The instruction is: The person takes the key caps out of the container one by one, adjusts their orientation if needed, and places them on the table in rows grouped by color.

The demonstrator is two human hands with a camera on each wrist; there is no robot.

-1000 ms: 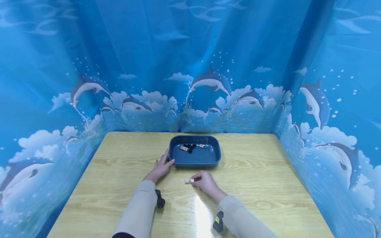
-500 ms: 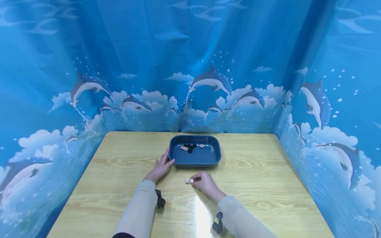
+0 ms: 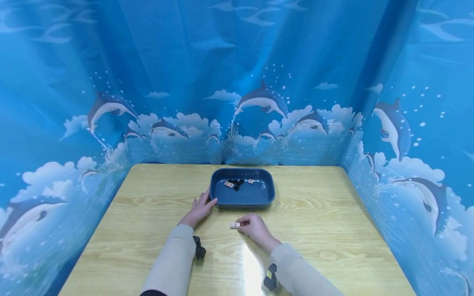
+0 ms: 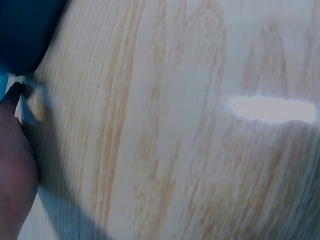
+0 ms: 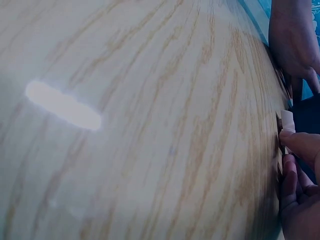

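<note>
In the head view, my right hand (image 3: 256, 228) pinches a small white block (image 3: 238, 225) between thumb and fingertips, low at the table. A second small white block (image 3: 232, 225) stands right beside it on the left, with hardly any gap. The right wrist view shows the white pieces (image 5: 287, 120) just past my thumb. My left hand (image 3: 200, 209) rests with extended fingers along the left side of a dark blue tray (image 3: 244, 205), its thumb at the front left corner. Inside the tray lie several black pieces (image 3: 236, 187), a white pair (image 3: 229, 184) and a single white piece (image 3: 251, 181).
The wooden table (image 3: 314, 230) is bounded at the back and sides by a blue dolphin-print curtain (image 3: 177, 90). Black wrist devices (image 3: 199, 248) are strapped to both sleeves. A bright light reflection (image 3: 252, 267) lies on the front of the tabletop.
My right hand has slid its white block slightly left, closing the gap to the other block. The left hand and tray look unmoved.
</note>
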